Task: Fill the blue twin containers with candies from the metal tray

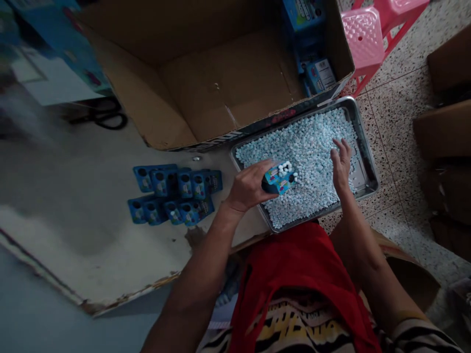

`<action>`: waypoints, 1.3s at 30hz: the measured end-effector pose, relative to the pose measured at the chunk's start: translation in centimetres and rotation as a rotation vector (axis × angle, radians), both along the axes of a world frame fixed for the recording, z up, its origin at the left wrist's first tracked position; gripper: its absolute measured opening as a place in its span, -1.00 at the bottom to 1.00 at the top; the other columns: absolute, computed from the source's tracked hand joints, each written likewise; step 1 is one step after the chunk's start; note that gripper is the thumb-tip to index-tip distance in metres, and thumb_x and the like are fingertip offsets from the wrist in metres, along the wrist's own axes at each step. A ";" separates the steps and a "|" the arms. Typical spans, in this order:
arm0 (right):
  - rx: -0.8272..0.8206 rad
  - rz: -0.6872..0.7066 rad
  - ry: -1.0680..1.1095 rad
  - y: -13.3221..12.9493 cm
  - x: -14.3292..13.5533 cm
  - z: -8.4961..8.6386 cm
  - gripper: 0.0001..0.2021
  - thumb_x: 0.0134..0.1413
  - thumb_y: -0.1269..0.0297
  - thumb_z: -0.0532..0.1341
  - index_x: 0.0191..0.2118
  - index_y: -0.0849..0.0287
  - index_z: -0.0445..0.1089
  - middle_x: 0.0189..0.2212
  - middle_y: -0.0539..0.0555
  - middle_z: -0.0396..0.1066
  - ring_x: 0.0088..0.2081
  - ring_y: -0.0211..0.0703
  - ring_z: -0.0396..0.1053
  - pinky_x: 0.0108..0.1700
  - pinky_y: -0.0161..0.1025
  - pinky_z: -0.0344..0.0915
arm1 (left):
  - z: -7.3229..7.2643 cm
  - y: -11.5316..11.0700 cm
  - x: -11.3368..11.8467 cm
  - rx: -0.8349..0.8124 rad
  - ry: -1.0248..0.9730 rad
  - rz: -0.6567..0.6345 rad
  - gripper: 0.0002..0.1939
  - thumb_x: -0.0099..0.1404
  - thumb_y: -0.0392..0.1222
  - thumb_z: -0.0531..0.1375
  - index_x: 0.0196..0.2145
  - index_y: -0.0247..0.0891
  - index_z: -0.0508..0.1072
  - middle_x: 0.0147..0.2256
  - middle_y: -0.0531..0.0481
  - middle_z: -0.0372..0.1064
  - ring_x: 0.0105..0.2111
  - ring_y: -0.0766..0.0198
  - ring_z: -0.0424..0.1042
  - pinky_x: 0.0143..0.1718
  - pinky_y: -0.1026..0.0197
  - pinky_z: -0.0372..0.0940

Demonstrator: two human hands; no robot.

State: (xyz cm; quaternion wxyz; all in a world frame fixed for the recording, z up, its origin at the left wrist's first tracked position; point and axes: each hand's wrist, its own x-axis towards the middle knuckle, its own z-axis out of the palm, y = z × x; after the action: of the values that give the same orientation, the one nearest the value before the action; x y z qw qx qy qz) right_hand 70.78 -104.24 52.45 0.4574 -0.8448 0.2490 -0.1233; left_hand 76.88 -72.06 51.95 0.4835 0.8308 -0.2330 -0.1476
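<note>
My left hand [250,186] is closed around two small blue printed packs [283,184] above the left part of a metal tray [372,171]. Several white pellets lie on the upper pack, by its opening. Pale blue and white candy-like pellets [312,147] fill most of the tray, thinning out at its right end. Over the right side of these pellets, my right hand [341,164] is open, its fingers apart and nothing visible in it. Left of the tray, several similar blue packs [162,184] stand in two rows on the table [110,235].
A large open cardboard box [221,83] borders the tray's far side, with blue cartons [319,76] in its right corner. Black scissors [106,117] lie at the left. Pink stools [362,39] and brown boxes [447,132] stand on the speckled floor at right.
</note>
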 end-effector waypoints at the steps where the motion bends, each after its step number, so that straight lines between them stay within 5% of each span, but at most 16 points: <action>1: -0.085 -0.024 0.024 -0.8 0.7 -1.5 -0.37 0.33 -0.41 0.12 0.24 -0.12 0.48 0.43 0.14 0.26 0.51 0.18 0.12 0.55 0.39 0.01 | -0.2 0.4 -0.1 0.010 0.008 0.025 -0.15 -0.09 0.11 0.64 0.14 -0.12 0.56 0.15 -0.17 0.59 0.21 -0.27 0.55 0.38 -0.14 0.37; 5: -0.221 -0.025 0.051 0.9 4.1 -5.7 -0.28 0.23 -0.40 0.26 0.32 -0.05 0.42 0.39 0.22 0.30 0.50 0.31 0.09 0.54 0.46 0.00 | -1.4 1.6 -1.1 0.090 0.015 0.152 -0.12 -0.11 0.09 0.65 0.15 -0.14 0.53 0.10 -0.15 0.61 0.12 -0.22 0.60 0.28 -0.10 0.45; 10: -0.118 -0.044 0.090 5.5 5.2 -6.7 -0.36 0.13 -0.37 0.34 0.10 0.04 0.52 0.16 0.24 0.50 0.28 0.26 0.36 0.38 0.28 0.33 | -2.5 1.7 -2.1 0.090 0.037 0.216 -0.13 -0.05 0.14 0.63 0.16 -0.17 0.49 0.07 -0.16 0.62 0.04 -0.15 0.65 0.17 -0.05 0.50; 14: 0.417 -0.037 0.092 6.4 4.0 -5.5 -0.47 0.07 -0.37 0.33 -0.21 0.05 0.51 -0.25 0.08 0.58 -0.07 0.11 0.52 0.14 0.19 0.52 | -2.4 1.3 -2.1 0.111 0.040 0.234 -0.13 -0.07 0.16 0.63 0.13 -0.16 0.49 -0.01 -0.13 0.64 -0.04 -0.11 0.66 0.10 0.00 0.52; 17: 0.894 0.052 0.088 7.9 3.5 -3.2 -0.43 0.08 -0.42 0.23 -0.32 0.06 0.49 -0.38 0.11 0.54 -0.12 0.15 0.55 0.01 0.17 0.56 | -1.9 1.0 -1.8 0.153 0.031 0.206 -0.15 -0.06 0.12 0.62 0.14 -0.16 0.49 -0.02 -0.11 0.64 -0.04 -0.09 0.66 0.09 0.04 0.51; 20: 1.063 0.061 -0.011 10.6 3.2 0.2 -0.37 0.12 -0.50 0.10 -0.42 0.03 0.44 -0.38 0.16 0.52 -0.08 0.16 0.54 0.03 0.14 0.54 | -1.2 0.8 -1.7 0.161 0.054 0.165 -0.15 -0.06 0.11 0.62 0.14 -0.17 0.49 -0.03 -0.11 0.64 -0.03 -0.11 0.65 0.09 0.06 0.50; 25: 1.030 0.105 -0.207 13.7 3.1 4.3 -0.42 0.15 -0.40 0.18 -0.51 0.05 0.38 -0.30 0.13 0.48 -0.17 0.02 0.48 0.02 0.03 0.48 | 0.1 0.6 -2.0 0.265 0.001 0.128 -0.19 0.00 0.15 0.58 0.14 -0.17 0.48 -0.11 -0.05 0.66 -0.09 -0.09 0.68 -0.02 0.08 0.51; 29: 0.935 0.215 -0.327 14.0 3.7 4.9 -0.50 0.22 -0.28 0.25 -0.47 0.05 0.44 -0.32 0.08 0.42 -0.24 -0.07 0.42 -0.02 -0.04 0.44 | 1.2 0.5 -2.3 0.288 -0.042 0.053 -0.16 0.01 0.10 0.58 0.20 -0.17 0.47 -0.06 -0.06 0.67 -0.08 -0.04 0.70 0.00 0.10 0.52; 34: 0.862 0.294 -0.282 14.2 3.7 5.2 -0.43 0.35 -0.37 0.11 -0.34 0.04 0.49 -0.46 0.01 0.37 -0.36 -0.10 0.38 -0.10 -0.07 0.47 | 1.0 1.1 -2.4 0.158 -0.084 -0.062 -0.16 0.00 0.00 0.60 0.21 -0.17 0.48 0.03 -0.09 0.66 -0.04 -0.01 0.70 0.06 0.11 0.54; 36: 0.812 0.371 -0.245 14.3 3.1 5.4 -0.42 0.38 -0.37 0.08 -0.32 0.04 0.51 -0.40 0.03 0.45 -0.26 -0.07 0.47 0.03 -0.04 0.49 | 0.2 1.4 -2.3 0.127 -0.103 -0.032 -0.16 -0.01 -0.01 0.60 0.21 -0.16 0.48 0.04 -0.09 0.66 -0.03 -0.02 0.69 0.06 0.10 0.54; 39: 0.702 0.496 -0.235 13.6 1.5 5.3 -0.40 0.43 -0.35 0.02 -0.10 0.02 0.58 -0.04 0.09 0.61 0.22 0.05 0.49 0.46 0.11 0.26 | -1.2 1.5 -2.1 0.097 -0.130 0.101 -0.15 -0.02 0.00 0.61 0.19 -0.17 0.47 0.03 -0.10 0.66 0.00 -0.04 0.69 0.06 0.08 0.55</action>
State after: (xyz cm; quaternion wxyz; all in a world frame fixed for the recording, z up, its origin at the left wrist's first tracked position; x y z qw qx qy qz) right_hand 72.28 -90.67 57.70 0.7574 -0.6527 0.0118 -0.0130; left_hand 74.83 -70.61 50.75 0.4333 0.8717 -0.2142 -0.0801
